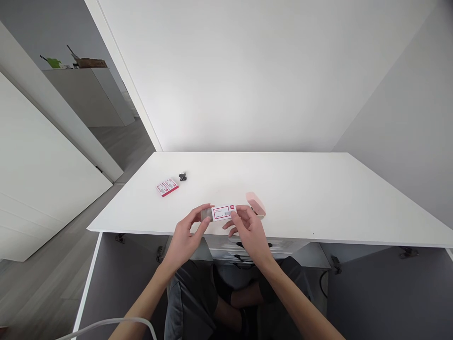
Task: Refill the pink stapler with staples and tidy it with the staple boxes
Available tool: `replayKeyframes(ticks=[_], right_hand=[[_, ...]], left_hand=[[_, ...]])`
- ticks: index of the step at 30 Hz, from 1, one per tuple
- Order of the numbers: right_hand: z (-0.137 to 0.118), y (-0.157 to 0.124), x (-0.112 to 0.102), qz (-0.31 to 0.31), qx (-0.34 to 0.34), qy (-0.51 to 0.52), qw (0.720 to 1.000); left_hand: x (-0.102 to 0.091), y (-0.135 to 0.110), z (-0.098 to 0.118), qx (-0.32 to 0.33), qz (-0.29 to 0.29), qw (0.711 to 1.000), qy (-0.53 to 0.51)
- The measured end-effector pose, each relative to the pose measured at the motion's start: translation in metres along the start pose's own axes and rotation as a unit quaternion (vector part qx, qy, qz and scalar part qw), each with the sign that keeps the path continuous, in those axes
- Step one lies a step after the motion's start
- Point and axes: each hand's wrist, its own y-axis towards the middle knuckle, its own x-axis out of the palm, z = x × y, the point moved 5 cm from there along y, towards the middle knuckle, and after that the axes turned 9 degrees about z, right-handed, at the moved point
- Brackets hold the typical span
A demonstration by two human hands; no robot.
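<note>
Both hands hold a small white box with red print (223, 212) just above the near edge of the white table (300, 189). My left hand (187, 233) grips its left end, where a grey inner tray sticks out. My right hand (247, 229) pinches the right end of the box. A pale pink stapler (256, 204) lies on the table right behind my right hand. Two more small red and white boxes (167, 187) lie side by side at the left of the table, with a small black clip (182, 176) just beyond them.
A white wall rises behind the table and a grey wall stands at the right. At the left is a white door panel, with a cabinet carrying a cardboard box (90, 62) farther back. My legs and a drawer unit (255, 248) are under the table.
</note>
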Motion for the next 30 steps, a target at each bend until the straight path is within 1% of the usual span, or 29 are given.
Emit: replayKeyframes(ticks=[2, 5, 9, 13, 16, 20, 22, 24, 26, 28, 30], right_hand=[[0.003, 0.008, 0.006, -0.002, -0.027, -0.029, 0.999], [0.006, 0.023, 0.016, -0.005, -0.091, -0.112, 0.99], [0.002, 0.044, 0.032, -0.031, -0.199, -0.24, 0.95], [-0.009, 0.057, 0.044, -0.055, -0.27, -0.317, 0.908], [-0.016, 0.06, 0.049, -0.075, -0.311, -0.353, 0.879], [-0.017, 0.058, 0.053, -0.101, -0.342, -0.387, 0.85], [-0.015, 0.058, 0.052, -0.105, -0.348, -0.397, 0.843], [-0.012, 0.058, 0.051, -0.105, -0.346, -0.395, 0.845], [-0.01, 0.06, 0.049, -0.096, -0.334, -0.377, 0.858], [-0.008, 0.064, 0.046, -0.078, -0.313, -0.338, 0.884], [-0.006, 0.069, 0.041, -0.056, -0.27, -0.283, 0.919]], left_hand=[[0.0, 0.004, -0.013, -0.009, 0.011, 1.0, 0.007], [0.003, 0.014, -0.035, -0.018, 0.026, 0.999, 0.034], [0.007, 0.032, -0.054, -0.009, 0.035, 0.998, 0.056], [0.007, 0.049, -0.067, -0.007, 0.061, 0.995, 0.073], [0.007, 0.057, -0.074, -0.01, 0.069, 0.995, 0.075], [0.007, 0.061, -0.079, -0.022, 0.084, 0.994, 0.072], [0.007, 0.061, -0.078, -0.025, 0.093, 0.993, 0.066], [0.007, 0.06, -0.077, -0.028, 0.1, 0.993, 0.061], [0.005, 0.059, -0.075, -0.034, 0.099, 0.993, 0.054], [0.004, 0.058, -0.074, -0.038, 0.09, 0.995, 0.033], [0.002, 0.058, -0.074, -0.038, 0.072, 0.997, -0.008]])
